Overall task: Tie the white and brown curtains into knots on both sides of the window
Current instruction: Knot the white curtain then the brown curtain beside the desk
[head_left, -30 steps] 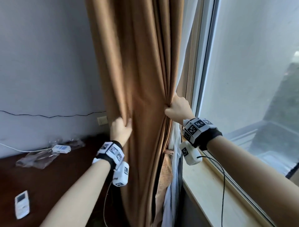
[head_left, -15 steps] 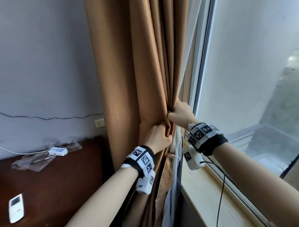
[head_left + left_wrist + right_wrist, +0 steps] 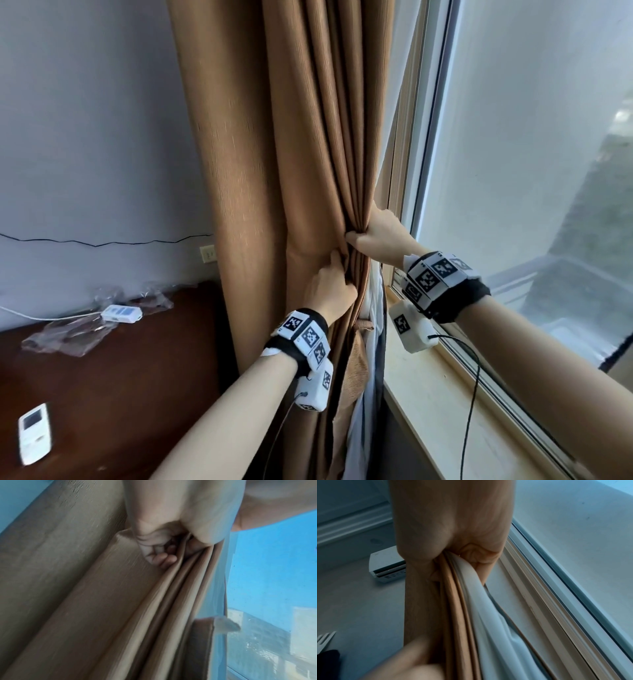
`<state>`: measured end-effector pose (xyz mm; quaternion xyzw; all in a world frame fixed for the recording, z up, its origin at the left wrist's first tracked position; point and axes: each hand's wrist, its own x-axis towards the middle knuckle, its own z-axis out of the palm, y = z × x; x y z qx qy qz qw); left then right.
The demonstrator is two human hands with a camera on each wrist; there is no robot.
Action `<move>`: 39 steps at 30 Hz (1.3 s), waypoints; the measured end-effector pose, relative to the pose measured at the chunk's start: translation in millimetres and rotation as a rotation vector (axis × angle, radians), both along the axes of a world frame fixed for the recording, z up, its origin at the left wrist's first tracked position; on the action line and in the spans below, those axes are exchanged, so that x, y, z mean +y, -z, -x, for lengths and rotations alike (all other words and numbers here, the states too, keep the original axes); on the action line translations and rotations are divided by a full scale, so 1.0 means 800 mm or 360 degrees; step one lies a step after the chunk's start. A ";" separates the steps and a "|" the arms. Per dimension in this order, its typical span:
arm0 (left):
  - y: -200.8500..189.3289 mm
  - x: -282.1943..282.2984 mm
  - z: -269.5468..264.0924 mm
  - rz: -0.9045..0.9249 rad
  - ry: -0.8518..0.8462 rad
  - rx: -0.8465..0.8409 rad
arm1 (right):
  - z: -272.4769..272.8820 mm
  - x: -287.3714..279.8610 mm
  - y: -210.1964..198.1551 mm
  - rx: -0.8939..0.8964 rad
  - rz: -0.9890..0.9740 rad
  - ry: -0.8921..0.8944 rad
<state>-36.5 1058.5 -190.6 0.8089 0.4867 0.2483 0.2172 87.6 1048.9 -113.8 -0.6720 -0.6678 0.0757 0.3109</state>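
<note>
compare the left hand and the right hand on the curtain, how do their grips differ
The right hand sits higher, on the window side; the left hand is lower, on the room side. The right hand clamps a tight bunch of pleats, with some white curtain in its grasp; the left hand pinches only folds of the brown curtain. Both hold the same gathered bundle close together, and both wrists wear marker bands.

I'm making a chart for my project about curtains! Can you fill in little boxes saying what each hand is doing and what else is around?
left hand: grips brown curtain folds
right hand: grips bunched brown curtain and white curtain, just above left hand
knot: not tied yet
window: right of curtains
remote control: on dark wooden table
</note>
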 end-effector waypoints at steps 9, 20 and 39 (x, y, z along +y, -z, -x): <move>0.006 0.012 0.005 0.0072 0.0383 0.0268 | 0.004 0.009 0.004 0.0092 -0.0035 0.0121; -0.033 0.162 0.164 -0.0569 -0.0931 -0.0717 | -0.004 0.012 0.012 0.0112 -0.0114 0.0038; -0.001 0.021 0.037 -0.0421 0.0368 -0.0256 | 0.026 0.010 0.015 -0.0025 -0.0162 0.0353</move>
